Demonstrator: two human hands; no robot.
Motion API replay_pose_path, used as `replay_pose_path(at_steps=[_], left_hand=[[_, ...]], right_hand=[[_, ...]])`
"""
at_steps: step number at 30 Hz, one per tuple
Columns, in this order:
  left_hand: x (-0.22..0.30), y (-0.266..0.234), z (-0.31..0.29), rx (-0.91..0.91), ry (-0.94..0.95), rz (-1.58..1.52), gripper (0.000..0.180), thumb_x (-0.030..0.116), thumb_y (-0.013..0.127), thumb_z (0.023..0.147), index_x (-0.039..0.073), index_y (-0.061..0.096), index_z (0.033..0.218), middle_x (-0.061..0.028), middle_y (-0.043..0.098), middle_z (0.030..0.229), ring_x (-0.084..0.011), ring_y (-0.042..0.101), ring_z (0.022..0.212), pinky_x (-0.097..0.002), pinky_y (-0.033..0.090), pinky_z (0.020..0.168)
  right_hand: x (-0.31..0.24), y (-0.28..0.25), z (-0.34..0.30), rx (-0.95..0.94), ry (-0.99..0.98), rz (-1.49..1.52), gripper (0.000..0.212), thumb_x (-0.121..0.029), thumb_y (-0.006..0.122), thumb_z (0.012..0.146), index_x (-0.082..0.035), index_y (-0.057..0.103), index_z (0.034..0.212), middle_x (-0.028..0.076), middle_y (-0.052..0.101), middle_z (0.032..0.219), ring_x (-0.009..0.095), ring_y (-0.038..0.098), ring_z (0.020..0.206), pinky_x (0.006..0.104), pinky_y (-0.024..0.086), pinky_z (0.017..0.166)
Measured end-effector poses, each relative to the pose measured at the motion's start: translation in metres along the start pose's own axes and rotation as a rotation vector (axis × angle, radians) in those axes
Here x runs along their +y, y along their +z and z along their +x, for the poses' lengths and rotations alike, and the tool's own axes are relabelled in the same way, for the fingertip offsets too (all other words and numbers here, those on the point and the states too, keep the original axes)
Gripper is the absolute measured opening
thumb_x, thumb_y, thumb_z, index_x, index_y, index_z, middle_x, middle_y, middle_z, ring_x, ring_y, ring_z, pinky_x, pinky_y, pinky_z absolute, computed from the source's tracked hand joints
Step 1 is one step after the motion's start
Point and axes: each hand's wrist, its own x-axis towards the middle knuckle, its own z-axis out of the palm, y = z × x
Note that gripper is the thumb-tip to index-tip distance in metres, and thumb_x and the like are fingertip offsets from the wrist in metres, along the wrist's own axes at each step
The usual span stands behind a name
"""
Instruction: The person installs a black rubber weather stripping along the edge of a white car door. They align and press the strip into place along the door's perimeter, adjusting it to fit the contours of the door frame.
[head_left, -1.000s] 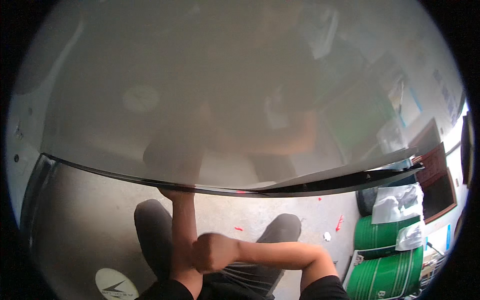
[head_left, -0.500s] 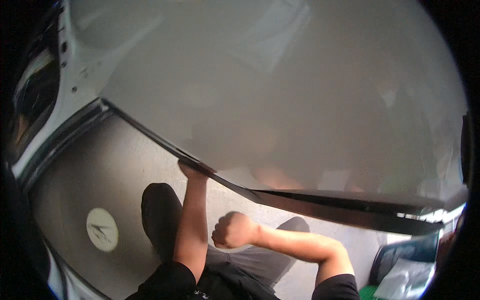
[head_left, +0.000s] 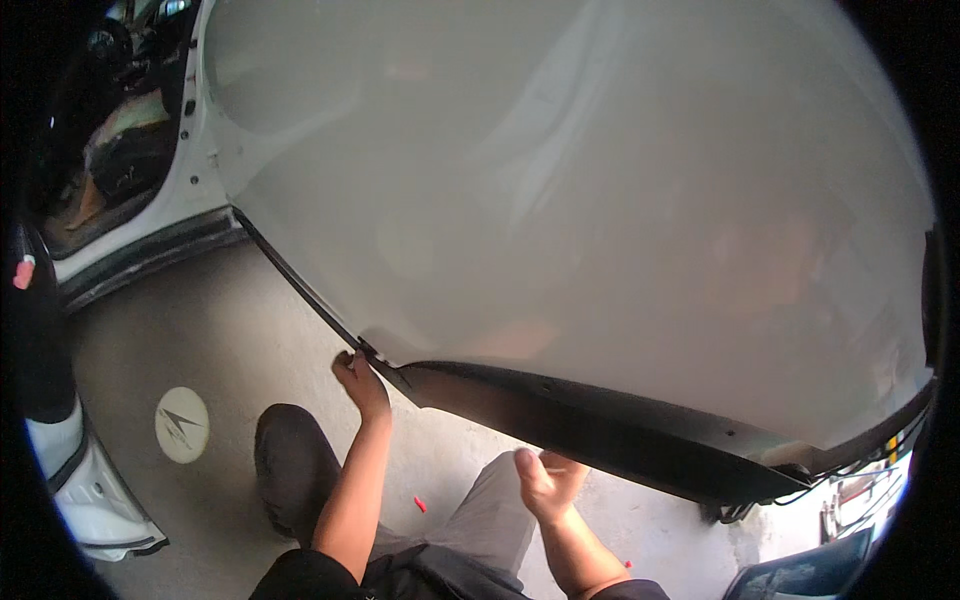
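Note:
A large pale grey car body panel (head_left: 560,220) takes up the upper part of the view. Along its lower edge runs a long black trim piece (head_left: 600,430), broad toward the right and narrowing to a thin strip at the left. My left hand (head_left: 366,388) has its thumb and fingers at the narrow end of the trim, closed on its edge. Below the broad part, my right hand (head_left: 552,485) is turned up with the thumb stretched out. Its fingertips are partly hidden behind the trim's lower edge.
At the left are an open doorway (head_left: 120,170) and a dark sill (head_left: 160,255). A round pale floor marking (head_left: 182,425) lies near my shoe (head_left: 292,450). A small red piece (head_left: 420,504) is on the floor. A dark bin-like object (head_left: 800,572) stands lower right.
My right hand has opened from a fist and moved up to the trim's lower edge. The broad face of the trim shows more now. The view has shifted, revealing more doorway.

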Motion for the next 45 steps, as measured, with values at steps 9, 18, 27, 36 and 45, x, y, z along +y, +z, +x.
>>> replay_pose_path(at_steps=[9,18,27,36,45], left_hand=[[0.191,-0.016,-0.107,-0.697,1.018,0.49,0.059,0.021,0.069,0.075,-0.003,0.045,0.123,-0.0194,0.048,0.118,-0.0329,0.047,0.108,-0.0401,0.039,0.093],[0.201,-0.047,-0.101,-0.762,0.587,0.773,0.035,0.022,0.074,0.079,0.001,0.064,0.105,-0.0072,0.065,0.103,-0.0189,0.059,0.095,-0.0333,0.045,0.086],[0.229,-0.003,-0.171,-0.746,0.765,0.866,0.041,0.01,0.081,0.07,-0.002,0.061,0.104,-0.0078,0.063,0.099,-0.0176,0.059,0.092,-0.032,0.047,0.085],[0.225,-0.001,-0.162,-0.593,0.772,0.984,0.038,0.009,0.078,0.072,-0.001,0.061,0.105,-0.0096,0.064,0.098,-0.0189,0.061,0.089,-0.0322,0.049,0.082],[0.225,0.004,-0.162,-0.644,0.784,0.975,0.036,0.008,0.076,0.074,-0.003,0.061,0.105,-0.0105,0.065,0.099,-0.0216,0.061,0.091,-0.0337,0.047,0.086]], right_hand=[[0.034,-0.019,0.016,-0.189,-0.175,-0.222,0.022,0.001,0.057,0.078,0.001,0.059,0.1,0.019,0.062,0.085,0.029,0.063,0.077,0.0325,0.048,0.068],[0.055,0.004,0.02,-0.064,-0.048,0.123,0.04,-0.002,0.06,0.074,-0.001,0.049,0.112,0.016,0.055,0.105,0.031,0.057,0.098,0.0371,0.047,0.083],[0.076,0.02,0.018,-0.034,-0.094,0.05,0.037,-0.012,0.072,0.071,-0.003,0.052,0.101,0.013,0.054,0.095,0.032,0.055,0.09,0.0386,0.047,0.075],[0.08,0.015,0.029,-0.168,-0.09,0.05,0.037,-0.012,0.074,0.069,-0.005,0.051,0.098,0.012,0.054,0.088,0.031,0.058,0.085,0.0391,0.048,0.069],[0.165,0.015,0.063,-0.155,0.449,0.339,0.021,-0.005,0.044,0.072,-0.001,0.063,0.079,0.015,0.066,0.075,0.029,0.064,0.071,0.0375,0.05,0.069]])
